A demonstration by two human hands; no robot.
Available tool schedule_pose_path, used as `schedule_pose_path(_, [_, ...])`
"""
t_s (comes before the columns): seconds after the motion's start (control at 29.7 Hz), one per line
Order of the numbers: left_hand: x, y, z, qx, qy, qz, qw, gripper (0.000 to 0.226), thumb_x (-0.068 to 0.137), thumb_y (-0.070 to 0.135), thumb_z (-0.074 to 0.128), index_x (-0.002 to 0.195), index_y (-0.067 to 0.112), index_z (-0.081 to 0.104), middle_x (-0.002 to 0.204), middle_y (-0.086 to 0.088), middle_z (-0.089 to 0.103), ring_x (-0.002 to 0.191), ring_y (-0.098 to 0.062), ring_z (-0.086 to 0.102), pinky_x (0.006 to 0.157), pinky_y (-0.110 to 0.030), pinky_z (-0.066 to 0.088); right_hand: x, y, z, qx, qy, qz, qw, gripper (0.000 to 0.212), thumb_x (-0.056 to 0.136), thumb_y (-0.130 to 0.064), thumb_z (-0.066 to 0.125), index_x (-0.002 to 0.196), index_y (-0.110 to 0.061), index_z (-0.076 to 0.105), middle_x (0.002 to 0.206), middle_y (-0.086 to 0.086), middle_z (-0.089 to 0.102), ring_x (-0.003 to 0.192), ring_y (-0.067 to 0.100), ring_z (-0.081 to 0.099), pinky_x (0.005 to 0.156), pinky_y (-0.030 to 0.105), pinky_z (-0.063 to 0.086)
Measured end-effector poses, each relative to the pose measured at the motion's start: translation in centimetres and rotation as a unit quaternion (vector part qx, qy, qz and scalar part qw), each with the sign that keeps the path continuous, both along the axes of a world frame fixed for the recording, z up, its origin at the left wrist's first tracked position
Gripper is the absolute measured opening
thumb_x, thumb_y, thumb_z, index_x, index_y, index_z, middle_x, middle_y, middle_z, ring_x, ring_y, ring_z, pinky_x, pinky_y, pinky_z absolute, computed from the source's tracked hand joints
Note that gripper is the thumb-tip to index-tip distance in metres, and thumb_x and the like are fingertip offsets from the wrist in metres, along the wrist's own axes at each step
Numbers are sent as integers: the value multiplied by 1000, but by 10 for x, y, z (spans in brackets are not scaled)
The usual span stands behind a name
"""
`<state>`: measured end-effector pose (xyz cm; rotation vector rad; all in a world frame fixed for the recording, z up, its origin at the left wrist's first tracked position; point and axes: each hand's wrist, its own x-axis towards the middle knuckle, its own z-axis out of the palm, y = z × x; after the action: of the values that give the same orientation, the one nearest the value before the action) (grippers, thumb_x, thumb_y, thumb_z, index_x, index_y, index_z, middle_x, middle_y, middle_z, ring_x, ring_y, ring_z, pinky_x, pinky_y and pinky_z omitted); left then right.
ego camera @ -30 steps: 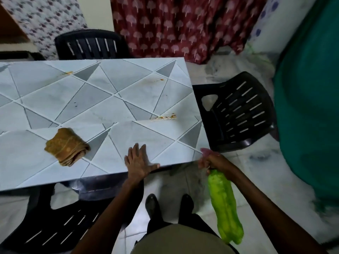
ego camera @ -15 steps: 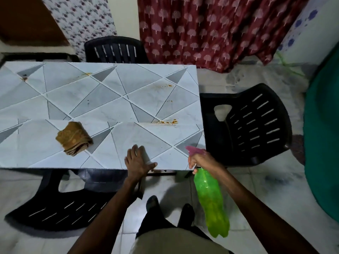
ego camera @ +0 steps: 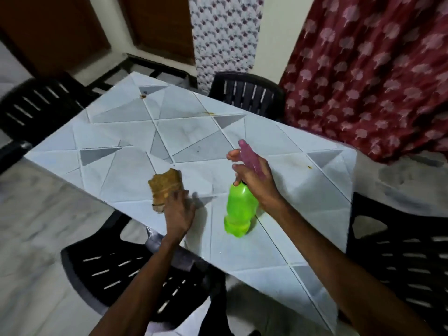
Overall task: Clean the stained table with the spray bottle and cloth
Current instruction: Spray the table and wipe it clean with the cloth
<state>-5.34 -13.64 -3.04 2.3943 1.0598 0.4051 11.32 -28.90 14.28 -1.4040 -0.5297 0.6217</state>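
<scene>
The tabletop (ego camera: 278, 253) runs away cornerwise, with chairs round it. The near chair (ego camera: 104, 267) is tucked under the near left edge, and the right chair (ego camera: 400, 263) stands off the right edge. The far chair (ego camera: 247, 93) sits behind the far edge, and the left chair (ego camera: 31, 105) lies beyond the left corner. A curtain (ego camera: 363, 69) hangs behind the far right side.

The cloth (ego camera: 166, 187) is close to the near left edge. The left grip (ego camera: 178, 212) meets its nearer side and, as far as the blur allows, holds it. Just to the right, the right grip (ego camera: 257, 180) holds the spray bottle (ego camera: 238, 212) over the tabletop, head farther, base nearer. One stain (ego camera: 143, 95) lies at the far corner, another stain (ego camera: 309, 167) towards the right edge.
</scene>
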Motion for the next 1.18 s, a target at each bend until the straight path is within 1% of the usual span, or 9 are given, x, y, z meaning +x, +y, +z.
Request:
schedule_pose_path(0.2, [1, 91, 0, -26, 108, 120, 987, 37, 87, 29, 65, 120, 11, 62, 124, -19, 54, 108, -42, 50, 84, -49, 44, 11, 161, 14, 58, -92, 41, 993, 42, 94, -13, 60, 123, -42, 56, 114, -8, 66, 98, 4, 63, 60, 25, 55])
schedule_pose_path(0.4, [8, 155, -8, -122, 88, 112, 982, 71, 80, 30, 74, 144, 23, 45, 137, -10, 45, 114, -38, 51, 90, -45, 46, 2, 333, -2, 45, -160, 103, 981, 22, 98, -20, 60, 116, -9, 63, 95, -5, 65, 70, 13, 61, 67, 39, 58])
schedule_pose_path(0.54, [13, 173, -23, -166, 70, 83, 980, 68, 71, 28, 80, 135, 23, 56, 132, -9, 50, 112, -34, 54, 91, -39, 48, -11, 413, -21, 40, -152, 139, 978, 36, 97, -29, 62, 131, -17, 60, 106, -16, 66, 83, 14, 64, 81, 53, 59])
schedule_pose_path(0.74, [18, 182, -25, -135, 108, 36, 984, 48, 71, 38, 74, 117, 26, 64, 119, -4, 53, 105, -28, 52, 85, -35, 46, -16, 448, -43, 7, -157, 143, 977, 49, 95, -34, 64, 141, -19, 54, 115, -16, 65, 105, 18, 66, 94, 48, 57])
schedule_pose_path(0.84, [21, 184, -23, -106, 163, 11, 981, 49, 78, 43, 69, 121, 20, 59, 122, -7, 50, 107, -29, 50, 87, -36, 45, -16, 450, -43, 1, -167, 167, 972, 49, 94, -28, 69, 140, -24, 54, 124, -10, 65, 99, 5, 66, 98, 37, 54])
schedule_pose_path(0.91, [23, 184, -20, -84, 208, -5, 974, 50, 84, 45, 63, 124, 17, 54, 128, -8, 47, 112, -29, 47, 90, -38, 44, -15, 446, -43, -18, -182, 181, 966, 52, 87, -31, 77, 133, -36, 54, 125, -9, 67, 95, 14, 66, 96, 38, 54])
schedule_pose_path(0.98, [25, 183, -19, -69, 236, -17, 969, 51, 88, 45, 58, 128, 14, 50, 135, -10, 44, 118, -30, 44, 93, -39, 41, -11, 442, -48, -64, -198, 187, 960, 56, 75, -38, 83, 125, -32, 59, 115, -4, 69, 95, 18, 63, 93, 40, 53])
schedule_pose_path(1.11, [28, 177, -12, -62, 248, -36, 966, 52, 90, 41, 55, 133, 12, 43, 134, -9, 50, 121, -29, 45, 94, -38, 37, 4, 420, -46, -179, -257, 219, 924, 101, 63, -33, 93, 149, -21, 41, 148, 6, 46, 134, 24, 46, 111, 37, 40])
schedule_pose_path(1.18, [28, 175, -8, -80, 234, -29, 968, 46, 90, 39, 55, 126, 12, 44, 125, -12, 57, 117, -31, 50, 91, -37, 38, 11, 396, -56, -250, -262, 208, 909, 103, 66, -22, 92, 151, -16, 35, 151, 13, 38, 138, 27, 40, 111, 35, 37])
